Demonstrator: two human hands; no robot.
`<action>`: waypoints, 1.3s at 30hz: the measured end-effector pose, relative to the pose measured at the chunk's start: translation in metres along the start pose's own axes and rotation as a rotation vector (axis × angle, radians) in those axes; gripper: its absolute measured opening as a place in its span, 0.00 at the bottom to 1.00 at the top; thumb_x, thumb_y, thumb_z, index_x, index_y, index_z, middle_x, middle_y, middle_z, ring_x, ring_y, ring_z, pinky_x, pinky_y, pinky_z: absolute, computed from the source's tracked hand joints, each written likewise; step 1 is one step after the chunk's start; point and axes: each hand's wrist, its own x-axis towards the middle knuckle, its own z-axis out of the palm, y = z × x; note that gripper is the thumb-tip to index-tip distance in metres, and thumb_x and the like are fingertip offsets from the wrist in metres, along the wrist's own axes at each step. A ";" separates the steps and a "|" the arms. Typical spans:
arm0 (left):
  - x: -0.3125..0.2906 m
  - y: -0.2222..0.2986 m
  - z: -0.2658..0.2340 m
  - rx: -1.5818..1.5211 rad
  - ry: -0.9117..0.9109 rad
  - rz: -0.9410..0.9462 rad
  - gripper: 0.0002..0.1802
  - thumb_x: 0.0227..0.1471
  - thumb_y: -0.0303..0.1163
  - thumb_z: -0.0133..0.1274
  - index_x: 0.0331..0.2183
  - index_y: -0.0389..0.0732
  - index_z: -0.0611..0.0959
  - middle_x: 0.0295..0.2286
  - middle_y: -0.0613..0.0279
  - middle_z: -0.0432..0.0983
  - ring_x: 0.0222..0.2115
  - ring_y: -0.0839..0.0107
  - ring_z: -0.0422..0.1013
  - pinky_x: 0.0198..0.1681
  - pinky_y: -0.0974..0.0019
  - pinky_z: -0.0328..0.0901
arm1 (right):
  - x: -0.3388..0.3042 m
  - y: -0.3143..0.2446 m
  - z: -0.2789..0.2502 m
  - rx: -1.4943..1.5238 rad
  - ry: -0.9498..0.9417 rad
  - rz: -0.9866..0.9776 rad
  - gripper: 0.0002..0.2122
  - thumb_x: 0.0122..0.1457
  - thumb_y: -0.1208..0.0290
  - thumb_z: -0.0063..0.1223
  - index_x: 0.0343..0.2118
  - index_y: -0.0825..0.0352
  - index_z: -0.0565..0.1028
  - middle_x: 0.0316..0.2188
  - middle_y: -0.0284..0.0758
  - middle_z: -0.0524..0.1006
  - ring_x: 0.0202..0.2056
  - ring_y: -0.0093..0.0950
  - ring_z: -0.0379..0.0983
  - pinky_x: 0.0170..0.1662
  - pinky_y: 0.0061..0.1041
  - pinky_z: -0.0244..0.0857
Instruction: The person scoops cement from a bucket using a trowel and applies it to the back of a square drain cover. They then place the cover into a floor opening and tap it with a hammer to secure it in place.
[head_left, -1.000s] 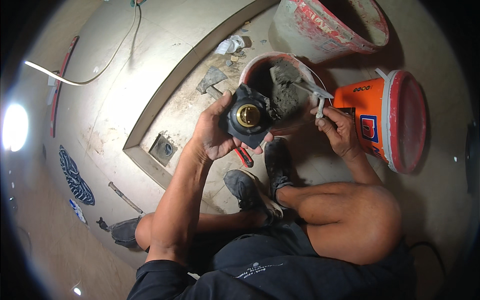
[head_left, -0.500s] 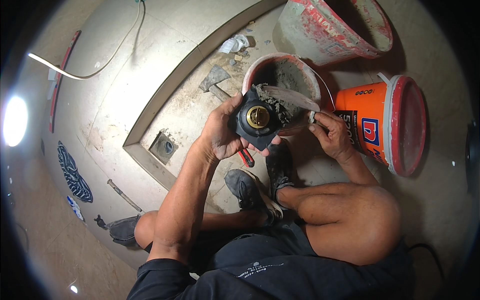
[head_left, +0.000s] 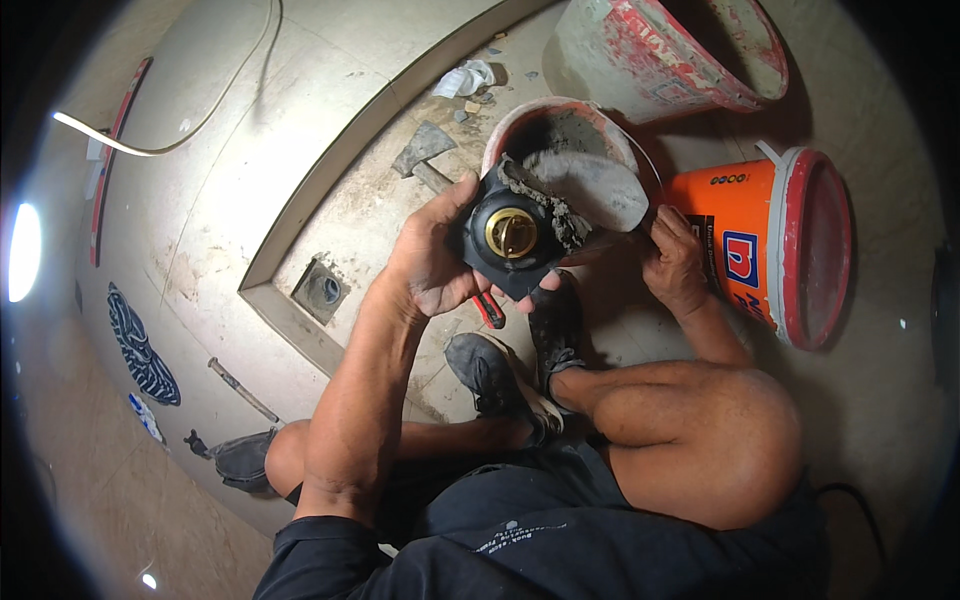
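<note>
My left hand (head_left: 437,262) grips a black square floor drain (head_left: 482,228) with a round brass centre, held up over the near side of a mortar bucket (head_left: 498,140). Grey mortar (head_left: 570,222) clings along the drain's far and right edges. Closed around the handle of a trowel, my right hand (head_left: 673,262) is to the right of the drain. The trowel's pale, smeared blade (head_left: 598,190) reaches left over the bucket, close by the mortared edge; whether it touches cannot be made out. More wet mortar lies inside the bucket.
A square floor hole with a pipe (head_left: 322,290) sits inside a raised curb (head_left: 300,215). A hatchet-like tool (head_left: 425,150) lies left of the mortar bucket. An orange pail (head_left: 740,235) and a large stained bucket (head_left: 660,60) stand right and behind. A hammer-like tool (head_left: 243,390) lies lower left.
The trowel blade has turned so its broad face shows, and it has shifted slightly right. My right hand has moved a little right. The drain stays in my left hand, nearly in place.
</note>
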 end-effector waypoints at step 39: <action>-0.023 0.029 -0.002 0.848 0.167 -0.413 0.65 0.59 0.81 0.21 0.59 0.23 0.70 0.42 0.33 0.80 0.20 0.58 0.80 0.13 0.71 0.67 | 0.064 -0.025 -0.045 -0.067 -0.356 0.038 0.06 0.54 0.75 0.57 0.31 0.72 0.74 0.32 0.47 0.78 0.38 0.50 0.75 0.41 0.46 0.69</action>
